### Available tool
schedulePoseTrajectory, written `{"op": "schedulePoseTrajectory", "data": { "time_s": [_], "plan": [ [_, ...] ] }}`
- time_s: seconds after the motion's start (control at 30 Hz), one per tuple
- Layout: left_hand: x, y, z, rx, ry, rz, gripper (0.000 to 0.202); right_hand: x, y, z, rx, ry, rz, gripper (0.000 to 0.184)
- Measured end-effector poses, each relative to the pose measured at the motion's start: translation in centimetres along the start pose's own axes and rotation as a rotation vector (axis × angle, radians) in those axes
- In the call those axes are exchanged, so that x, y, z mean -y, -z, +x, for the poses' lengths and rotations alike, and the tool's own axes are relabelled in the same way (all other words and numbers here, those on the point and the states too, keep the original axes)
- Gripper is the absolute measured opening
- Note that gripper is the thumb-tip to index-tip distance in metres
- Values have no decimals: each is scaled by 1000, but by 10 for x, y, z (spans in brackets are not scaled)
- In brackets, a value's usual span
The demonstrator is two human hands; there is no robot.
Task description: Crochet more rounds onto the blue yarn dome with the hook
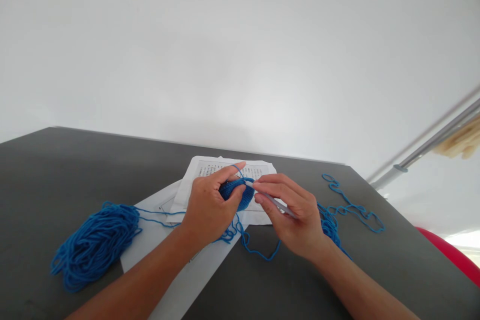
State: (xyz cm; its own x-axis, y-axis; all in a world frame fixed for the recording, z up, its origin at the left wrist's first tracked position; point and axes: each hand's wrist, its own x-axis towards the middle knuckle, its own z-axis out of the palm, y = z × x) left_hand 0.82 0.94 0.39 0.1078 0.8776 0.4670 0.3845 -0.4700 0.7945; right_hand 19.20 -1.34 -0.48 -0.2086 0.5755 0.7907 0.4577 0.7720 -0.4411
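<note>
Between thumb and fingers, my left hand point(212, 202) grips a small blue crochet piece point(244, 201), and a strand of yarn runs over its raised index finger. My right hand point(294, 210) pinches a crochet hook point(277, 203) with a pale grey handle. The hook's tip meets the upper edge of the piece, near my left thumb; the exact stitch is too small to make out. Two strands lead from a large skein of blue yarn point(99, 242) at the left toward my left hand. Loose blue yarn point(258, 254) trails on the table below the hands.
Printed sheets point(187, 185) lie under and behind my hands on the dark grey table point(112, 160). More tangled blue yarn point(329, 222) spreads out right of my right hand. A white wall point(225, 60) stands behind the table. At the far right are a metal pole point(431, 145) and something red point(450, 252).
</note>
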Motion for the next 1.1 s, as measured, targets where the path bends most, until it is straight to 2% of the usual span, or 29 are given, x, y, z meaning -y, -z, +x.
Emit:
{"op": "schedulePoseTrajectory", "data": {
  "time_s": [0.13,0.3,0.57,0.77,0.93,1.1],
  "plan": [
    [0,-2,0,-40,20,-103,36,2,-4,-2,-45,14,0,25],
    [-1,-5,0,-56,128,-312,37,2,-4,-4,-82,54,17,26],
    [0,-7,2,-108,380,-681,59,2,-5,-8,-49,127,-36,31],
    [2,-6,3,-112,363,-701,57,3,-11,-13,-19,190,-139,33],
    [3,-6,1,-57,332,-635,56,3,-14,-13,-18,196,-200,31],
    [-3,-6,1,-15,417,-846,60,5,-13,-14,-38,224,-238,33]
  ]
}}
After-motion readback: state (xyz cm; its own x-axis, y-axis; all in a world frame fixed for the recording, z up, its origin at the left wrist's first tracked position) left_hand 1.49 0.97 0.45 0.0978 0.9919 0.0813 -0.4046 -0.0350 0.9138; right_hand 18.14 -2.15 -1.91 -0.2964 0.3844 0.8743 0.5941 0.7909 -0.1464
